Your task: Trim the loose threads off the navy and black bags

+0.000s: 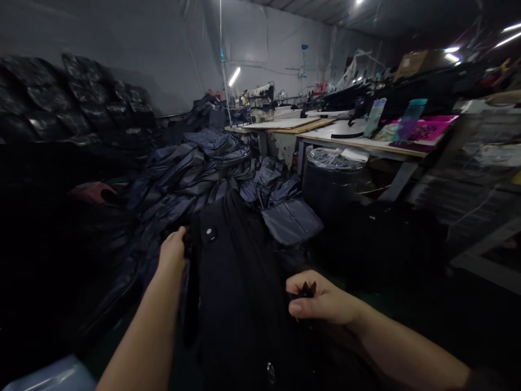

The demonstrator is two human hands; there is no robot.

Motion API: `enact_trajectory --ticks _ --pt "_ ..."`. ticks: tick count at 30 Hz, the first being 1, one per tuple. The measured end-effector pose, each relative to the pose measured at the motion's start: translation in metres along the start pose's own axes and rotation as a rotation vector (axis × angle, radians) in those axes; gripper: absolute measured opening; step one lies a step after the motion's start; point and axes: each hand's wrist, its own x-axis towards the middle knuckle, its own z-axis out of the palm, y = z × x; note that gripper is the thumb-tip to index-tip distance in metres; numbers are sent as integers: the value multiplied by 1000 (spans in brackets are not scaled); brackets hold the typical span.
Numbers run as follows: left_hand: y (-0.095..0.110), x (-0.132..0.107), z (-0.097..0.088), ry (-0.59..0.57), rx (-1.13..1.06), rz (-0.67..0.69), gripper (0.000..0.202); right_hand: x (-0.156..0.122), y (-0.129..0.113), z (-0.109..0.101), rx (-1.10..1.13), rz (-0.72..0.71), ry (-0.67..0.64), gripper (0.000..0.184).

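A black backpack (240,282) hangs or lies lengthwise in front of me, with a small round light-coloured badge near its upper left. My left hand (174,251) is closed at the bag's upper left side, its fingertips partly hidden behind the edge. To the right of the bag, my right hand (321,298) makes a fist round a small dark thing with pointed ends, too dark to name. That fist is close to the bag's right edge; whether it also grips the fabric cannot be made out.
A large heap of dark bags (191,168) covers the floor ahead. Plastic-wrapped bundles (44,89) are stacked at left. On the right stand a worktable (325,130) with a pink basket (433,129), a lined dark bin (331,174) and a black bag (391,239). A sewing machine (260,98) stands behind.
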Motion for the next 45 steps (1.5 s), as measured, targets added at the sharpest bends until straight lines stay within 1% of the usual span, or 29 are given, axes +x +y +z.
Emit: enact_trajectory --ticks 1,2,3,4,5,6,7,8,9,10,11,13,14,16,17,20,21,23,25,26,27,29,30,32,35,37,40,42,45 --pt "-1 -10 5 10 45 48 19 3 2 0 14 7 25 35" --pt "-1 -22 10 -12 110 128 21 6 4 1 30 15 43 35" --pt "-1 -38 14 -79 179 223 25 8 6 2 51 21 62 36" --pt "-3 -55 19 -212 284 354 26 10 7 2 79 26 88 36" --pt "-6 -73 23 -413 387 476 23 12 9 2 115 29 117 37" --pt "-12 -91 26 -665 457 541 22 14 11 1 159 29 151 37" --pt "-20 -107 29 -856 509 553 26 15 13 0 208 26 186 36" --pt "-29 -120 30 -919 534 561 28 16 16 -1 260 21 225 36" --pt "-40 -128 29 -931 579 562 31 17 18 -4 312 15 268 35" --pt "-50 -133 28 -875 623 562 33 17 20 -6 360 14 312 35" --pt "-60 -135 25 -795 685 544 36 17 22 -9 400 11 361 35" --pt "-74 -131 17 -691 889 425 46 17 25 -14 451 -1 437 35" --pt "-78 -129 14 -676 1003 341 53 18 26 -16 467 -12 462 34" --pt "-79 -125 10 -696 1181 197 62 19 28 -20 487 -34 483 33" --pt "-78 -124 10 -705 1231 160 65 19 30 -22 501 -37 484 31" --pt "-72 -126 13 -690 1283 143 70 19 33 -26 583 -20 459 30" --pt "-70 -126 14 -686 1296 137 71 19 35 -28 619 -25 439 34" --pt "-71 -124 16 -676 1307 126 73 15 39 -30 677 -77 409 49" --pt "-75 -119 17 -664 1291 115 72 10 44 -29 656 -148 420 61" --pt "-78 -116 17 -661 1271 109 71 6 47 -27 592 -175 453 59" --pt "-82 -113 17 -660 1242 102 70 2 49 -24 481 -193 496 51" --pt "-90 -108 18 -659 1169 86 67 -6 53 -18 137 -222 590 34" --pt "-93 -106 19 -658 1129 78 66 -10 55 -14 -62 -238 626 31" --pt "-99 -105 20 -654 1049 63 64 -16 55 -8 -419 -268 655 32" --pt "-101 -108 22 -651 945 44 63 -18 55 -2 -766 -305 680 36" --pt "-100 -111 22 -646 892 35 62 -17 57 -1 -923 -344 733 36" --pt "-97 -114 22 -649 829 32 59 -13 61 -3 -1090 -411 836 30" --pt "-95 -114 21 -661 794 26 54 -11 64 -6 -1145 -442 899 26" --pt "-92 -114 16 -661 757 7 48 -13 68 -15 -1151 -461 957 26"
